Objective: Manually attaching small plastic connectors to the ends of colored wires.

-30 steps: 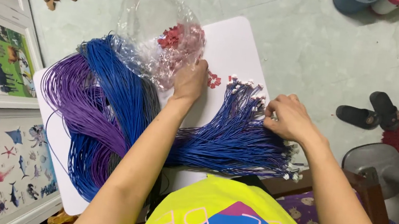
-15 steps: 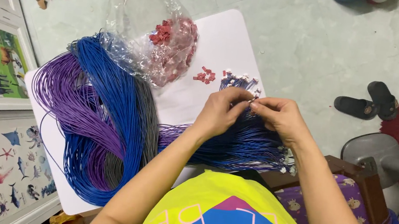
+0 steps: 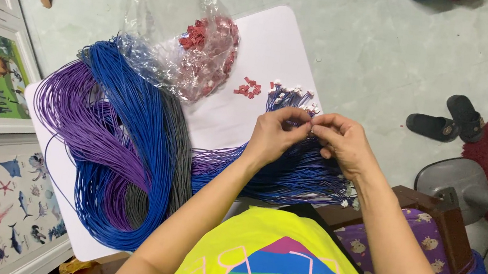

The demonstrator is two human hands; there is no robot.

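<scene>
Here the left hand (image 3: 275, 136) and right hand (image 3: 343, 140) meet fingertip to fingertip above the white counter (image 3: 269, 40), their fingers pinched together on what seems to be a single wire end, too small to make out. Under them lies a bundle of blue wires (image 3: 295, 175) with white tips. Just beyond sit loose red connectors (image 3: 248, 88), and further left a clear plastic bag (image 3: 187, 41) of them beside coils of blue, purple and grey wire (image 3: 110, 151).

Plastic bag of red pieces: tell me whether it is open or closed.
Open: the plastic bag gapes at its mouth, and loose red pieces lie outside on the white table.
</scene>
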